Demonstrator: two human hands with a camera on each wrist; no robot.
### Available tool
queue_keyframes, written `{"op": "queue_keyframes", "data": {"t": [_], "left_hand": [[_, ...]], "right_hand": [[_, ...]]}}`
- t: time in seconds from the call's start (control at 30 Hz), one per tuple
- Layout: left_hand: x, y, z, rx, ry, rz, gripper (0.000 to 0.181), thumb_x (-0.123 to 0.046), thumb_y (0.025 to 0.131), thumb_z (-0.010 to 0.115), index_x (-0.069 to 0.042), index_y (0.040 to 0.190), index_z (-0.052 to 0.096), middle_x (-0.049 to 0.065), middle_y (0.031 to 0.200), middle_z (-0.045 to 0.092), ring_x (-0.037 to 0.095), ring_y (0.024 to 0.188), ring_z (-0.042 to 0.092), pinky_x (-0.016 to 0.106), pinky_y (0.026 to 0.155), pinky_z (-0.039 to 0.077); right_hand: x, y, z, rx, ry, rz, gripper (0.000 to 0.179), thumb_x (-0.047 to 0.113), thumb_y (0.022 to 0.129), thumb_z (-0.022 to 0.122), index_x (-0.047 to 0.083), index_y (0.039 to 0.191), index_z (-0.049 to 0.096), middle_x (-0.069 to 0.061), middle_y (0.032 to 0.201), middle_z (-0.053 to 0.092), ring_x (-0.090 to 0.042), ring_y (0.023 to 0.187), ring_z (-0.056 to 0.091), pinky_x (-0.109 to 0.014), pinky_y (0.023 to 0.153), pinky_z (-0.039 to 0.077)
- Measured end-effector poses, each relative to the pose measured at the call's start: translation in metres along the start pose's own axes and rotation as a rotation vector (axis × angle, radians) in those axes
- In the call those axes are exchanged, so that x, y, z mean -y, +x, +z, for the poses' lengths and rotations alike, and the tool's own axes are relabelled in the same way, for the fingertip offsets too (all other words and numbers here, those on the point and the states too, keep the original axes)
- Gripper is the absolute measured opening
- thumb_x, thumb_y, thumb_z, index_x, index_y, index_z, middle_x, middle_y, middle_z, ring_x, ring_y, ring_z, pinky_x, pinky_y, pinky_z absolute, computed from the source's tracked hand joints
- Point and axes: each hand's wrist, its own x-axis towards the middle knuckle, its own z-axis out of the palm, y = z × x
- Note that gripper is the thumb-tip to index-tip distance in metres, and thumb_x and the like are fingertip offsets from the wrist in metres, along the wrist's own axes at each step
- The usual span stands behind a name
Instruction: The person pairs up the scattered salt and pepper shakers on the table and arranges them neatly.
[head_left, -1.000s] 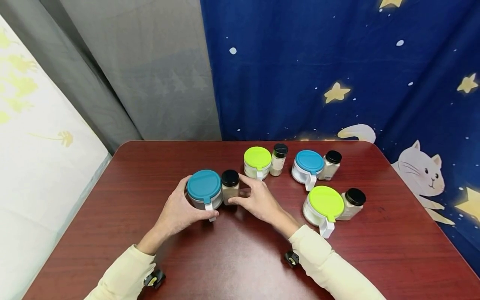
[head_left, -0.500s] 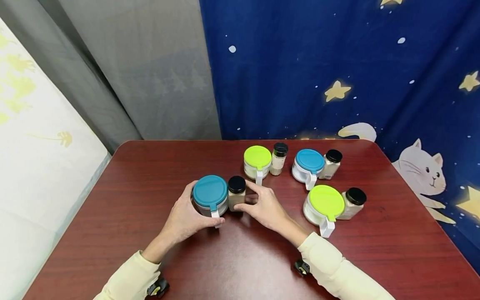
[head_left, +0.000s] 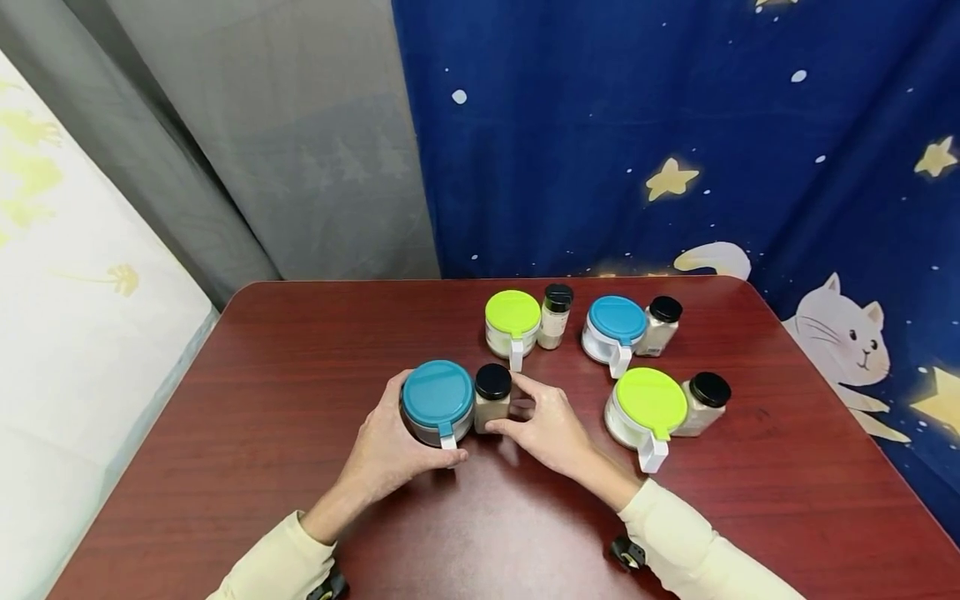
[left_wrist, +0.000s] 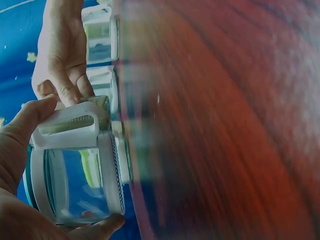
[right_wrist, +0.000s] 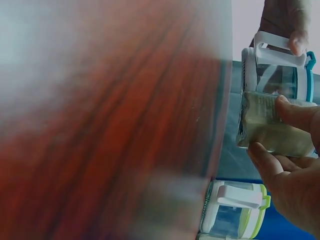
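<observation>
My left hand (head_left: 390, 454) grips a clear seasoning jar with a blue lid (head_left: 438, 393), fingers round its far left side and thumb at its white handle (left_wrist: 70, 127). Right beside that jar stands a square spice bottle with a black cap (head_left: 492, 407). My right hand (head_left: 553, 429) pinches this bottle between thumb and fingers; in the right wrist view its glass body (right_wrist: 272, 131) shows tan contents. Jar and bottle are upright, side by side. Whether their bases touch the table I cannot tell.
To the right on the red-brown table (head_left: 315, 333) stand a green-lidded jar (head_left: 513, 313) by a shaker bottle (head_left: 555, 317), another blue-lidded jar (head_left: 617, 320) by a black-capped bottle (head_left: 660, 327), and a nearer green-lidded jar (head_left: 651, 404) by a black-capped bottle (head_left: 703, 404). Curtains hang behind.
Both hands have moved right and nearer to the person, carrying or sliding the blue-lidded jar and the spice bottle along together. The other jars and bottles stay where they were.
</observation>
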Motion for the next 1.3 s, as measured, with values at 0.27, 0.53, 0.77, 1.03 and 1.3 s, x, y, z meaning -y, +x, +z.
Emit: {"op": "queue_keyframes", "data": {"t": [0.27, 0.53, 0.77, 1.03, 1.3], "left_hand": [[-0.006, 0.0, 0.016, -0.008, -0.012, -0.012, 0.116, -0.045, 0.054, 0.1, -0.018, 0.149, 0.04, 0.002, 0.127, 0.062, 0.022, 0.113, 0.061, 0.051, 0.092, 0.05], [-0.016, 0.001, 0.028, 0.007, -0.04, -0.014, 0.115, -0.041, 0.053, 0.101, -0.018, 0.148, 0.04, 0.001, 0.126, 0.061, 0.02, 0.111, 0.061, 0.049, 0.09, 0.05], [-0.024, 0.006, 0.041, 0.007, -0.028, -0.005, 0.115, -0.038, 0.052, 0.102, -0.019, 0.147, 0.041, 0.0, 0.126, 0.061, 0.021, 0.111, 0.061, 0.05, 0.09, 0.05], [-0.031, 0.011, 0.052, 0.023, -0.037, 0.017, 0.115, -0.041, 0.052, 0.102, -0.017, 0.147, 0.042, 0.002, 0.125, 0.062, 0.022, 0.11, 0.061, 0.05, 0.089, 0.051], [-0.036, 0.014, 0.062, 0.042, -0.041, 0.029, 0.115, -0.039, 0.053, 0.101, -0.015, 0.147, 0.04, 0.003, 0.128, 0.06, 0.024, 0.112, 0.06, 0.05, 0.091, 0.05]], "right_hand": [[-0.005, -0.009, -0.009, -0.007, 0.005, -0.007, 0.06, 0.002, 0.081, 0.086, 0.006, 0.135, 0.061, -0.01, 0.115, 0.071, -0.024, 0.1, 0.072, -0.031, 0.084, 0.056], [-0.007, -0.016, -0.02, -0.029, -0.037, 0.046, 0.065, 0.0, 0.081, 0.085, 0.008, 0.139, 0.057, -0.011, 0.127, 0.067, -0.028, 0.106, 0.07, -0.034, 0.087, 0.055], [-0.011, -0.023, -0.028, -0.063, -0.073, 0.029, 0.067, -0.002, 0.081, 0.085, 0.008, 0.139, 0.055, -0.012, 0.129, 0.064, -0.028, 0.109, 0.068, -0.035, 0.089, 0.054], [-0.016, -0.029, -0.037, -0.093, -0.086, 0.025, 0.066, -0.005, 0.082, 0.083, 0.004, 0.139, 0.052, -0.015, 0.127, 0.064, -0.028, 0.113, 0.066, -0.037, 0.091, 0.053], [-0.02, -0.034, -0.044, -0.08, -0.044, 0.031, 0.066, -0.011, 0.083, 0.078, -0.001, 0.14, 0.047, -0.019, 0.129, 0.061, -0.032, 0.117, 0.062, -0.037, 0.093, 0.052]]}}
